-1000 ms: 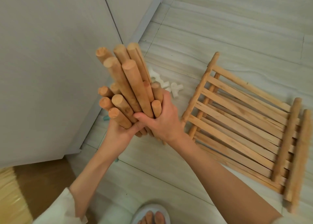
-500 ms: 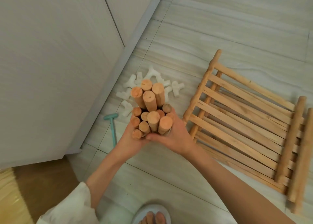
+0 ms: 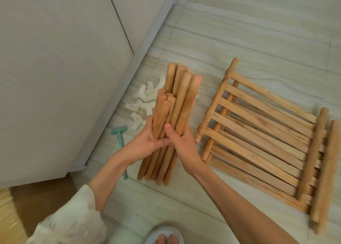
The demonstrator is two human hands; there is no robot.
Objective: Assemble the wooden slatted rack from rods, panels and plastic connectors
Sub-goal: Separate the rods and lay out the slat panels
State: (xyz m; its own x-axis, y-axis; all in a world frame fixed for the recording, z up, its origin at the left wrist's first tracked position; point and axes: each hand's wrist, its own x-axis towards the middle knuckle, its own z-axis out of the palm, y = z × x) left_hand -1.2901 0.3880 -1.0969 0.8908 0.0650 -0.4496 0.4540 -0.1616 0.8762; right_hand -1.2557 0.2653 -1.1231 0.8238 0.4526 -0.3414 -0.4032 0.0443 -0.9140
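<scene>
Bundle of round, light-brown wooden rods [image 3: 177,103]: held in both hands over the pale, streaked floor tiles [image 3: 239,31], lying nearly flat, its long axis running away from the person and tilted a little to the right. The rods are of mixed lengths; shorter ones lie on the left of the bundle, longer ones reach farther out. The near ends hang below the hands, close to the floor; whether they touch it cannot be told.

Left hand [image 3: 147,138]: fingers curled round the left side of the bundle at about its middle. A fluffy white sleeve [image 3: 73,216] covers the forearm near the elbow.

Right hand [image 3: 181,142]: wrapped round the right side of the bundle, thumb laid across the top of the rods, touching the left hand.

Stack of slatted wooden panels [image 3: 258,142]: flat on the floor just right of the bundle, thick round rails along the left and right edges, flat slats running between them.

Heap of white plastic connectors [image 3: 142,103]: on the floor just left of and partly behind the far half of the bundle, near the skirting of a grey cabinet [image 3: 55,68].

Small teal T-shaped plastic tool [image 3: 120,144]: on the floor beside the left wrist, its lower end partly hidden by the forearm.

Pale slipper with bare toes [image 3: 164,238]: at the bottom edge.
</scene>
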